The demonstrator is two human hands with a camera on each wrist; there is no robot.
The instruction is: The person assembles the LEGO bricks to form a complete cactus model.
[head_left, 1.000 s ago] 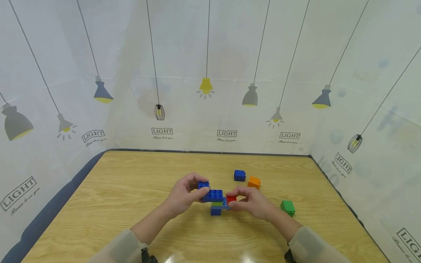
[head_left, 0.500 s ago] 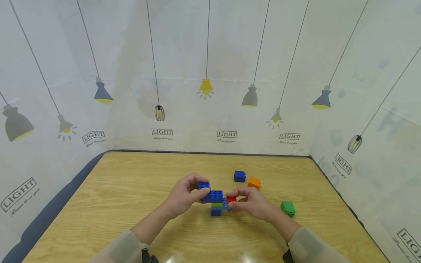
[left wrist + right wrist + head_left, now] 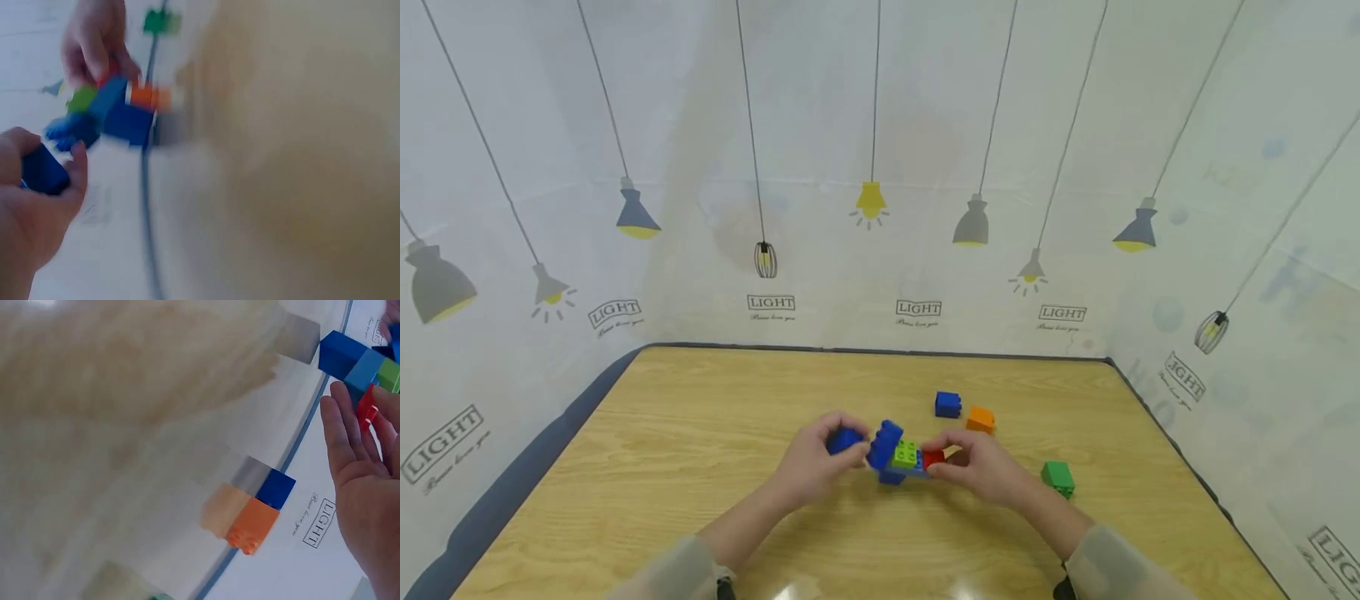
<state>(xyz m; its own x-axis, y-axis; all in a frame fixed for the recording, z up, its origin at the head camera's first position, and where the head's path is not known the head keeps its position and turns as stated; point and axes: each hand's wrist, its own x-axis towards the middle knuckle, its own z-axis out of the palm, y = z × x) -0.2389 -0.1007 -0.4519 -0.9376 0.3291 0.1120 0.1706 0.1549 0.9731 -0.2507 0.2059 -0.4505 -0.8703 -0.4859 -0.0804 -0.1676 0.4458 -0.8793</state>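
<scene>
two hands have their fingers clamped on bricks: the left hand point(image 3: 812, 458) on a blue brick point(image 3: 844, 441), the right hand point(image 3: 982, 469) on a red brick point(image 3: 933, 459). the red brick is at one end of a light blue brick point(image 3: 364, 376), which carries also a lime brick point(image 3: 905, 454). a second blue brick point(image 3: 886, 446) stands tilted between the lime brick and the left hand, and a third blue brick point(image 3: 892, 478) is underneath. farther out on the worktop point(image 3: 715, 417) lie a fourth blue brick point(image 3: 947, 405), an orange brick point(image 3: 980, 419) near it, and a green brick point(image 3: 1058, 477).

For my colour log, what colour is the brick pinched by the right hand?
Red brick, seen best in the right wrist view.
</scene>
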